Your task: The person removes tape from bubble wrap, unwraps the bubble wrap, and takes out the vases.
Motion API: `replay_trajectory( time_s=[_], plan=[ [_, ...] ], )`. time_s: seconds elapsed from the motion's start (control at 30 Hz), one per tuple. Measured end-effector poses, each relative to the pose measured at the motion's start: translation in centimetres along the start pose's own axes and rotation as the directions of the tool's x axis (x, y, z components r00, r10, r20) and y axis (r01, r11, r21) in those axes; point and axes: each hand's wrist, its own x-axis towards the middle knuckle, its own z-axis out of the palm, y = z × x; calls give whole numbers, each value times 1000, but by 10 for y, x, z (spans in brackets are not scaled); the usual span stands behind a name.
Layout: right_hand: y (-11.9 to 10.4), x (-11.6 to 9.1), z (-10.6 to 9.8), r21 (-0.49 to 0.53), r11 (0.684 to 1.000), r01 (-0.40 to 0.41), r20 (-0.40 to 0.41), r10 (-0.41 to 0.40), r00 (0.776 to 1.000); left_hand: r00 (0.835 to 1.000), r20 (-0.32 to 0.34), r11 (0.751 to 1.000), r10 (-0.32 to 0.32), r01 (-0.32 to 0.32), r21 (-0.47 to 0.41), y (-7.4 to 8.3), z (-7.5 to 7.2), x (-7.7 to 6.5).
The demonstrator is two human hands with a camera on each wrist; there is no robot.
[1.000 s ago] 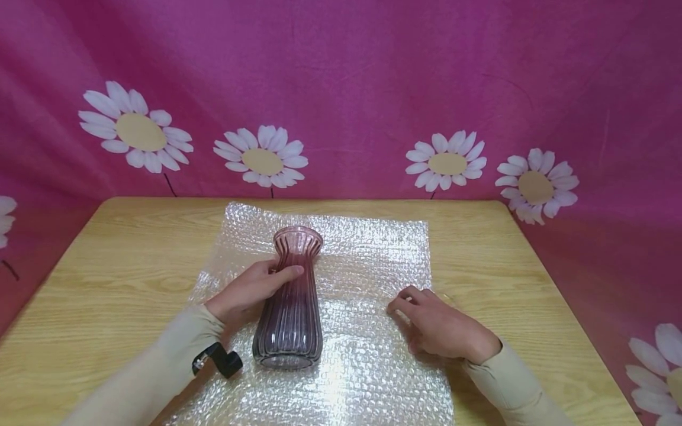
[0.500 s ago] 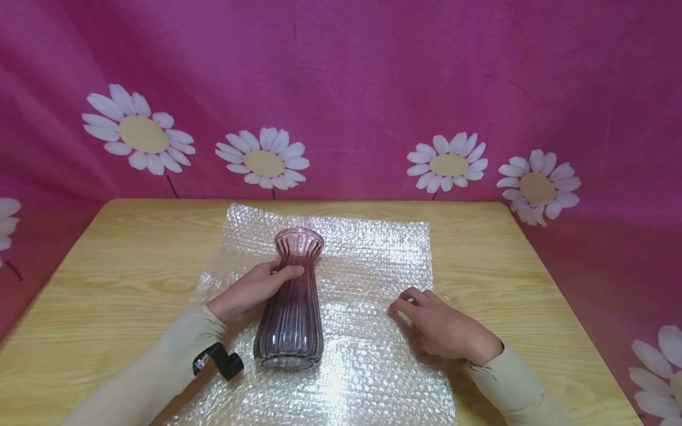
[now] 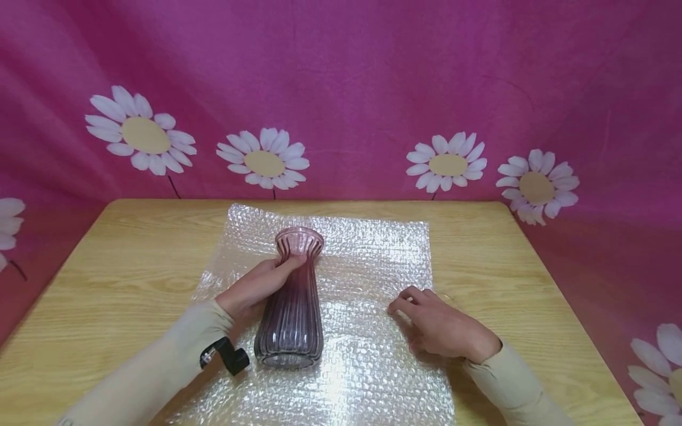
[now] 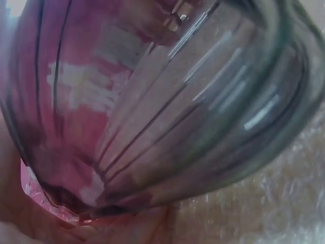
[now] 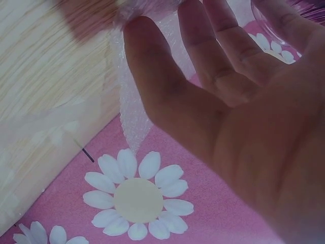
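Observation:
A ribbed glass vase, pink at the mouth and smoky purple toward the base, lies over the bubble wrap with its mouth pointing away. My left hand grips it just below the flared mouth, thumb on top and the other fingers hidden behind the glass. In the left wrist view the ribbed glass fills most of the picture. My right hand rests at the wrap's right edge with fingers loosely bent. In the right wrist view that hand's fingertips are right at the wrap.
The sheet lies on a wooden table, which shows bare along both sides. Behind and beside it hangs a pink curtain printed with large white daisies. A black strap mount sits on the left wrist.
My left hand has shifted slightly up along the vase, its thumb now nearer the mouth. The vase and the right hand stay practically where they were.

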Motion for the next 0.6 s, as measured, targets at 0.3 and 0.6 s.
replay_trajectory(
  time_s=[0.3,0.6],
  plan=[
    [0,1,1,-10,1000,-7,1,7,1000,999,-18,1000,-30,30,-1,0,-3,4],
    [1,0,2,-27,999,36,-34,-37,999,999,-36,1000,-31,31,4,-3,-5,4]
  ],
)
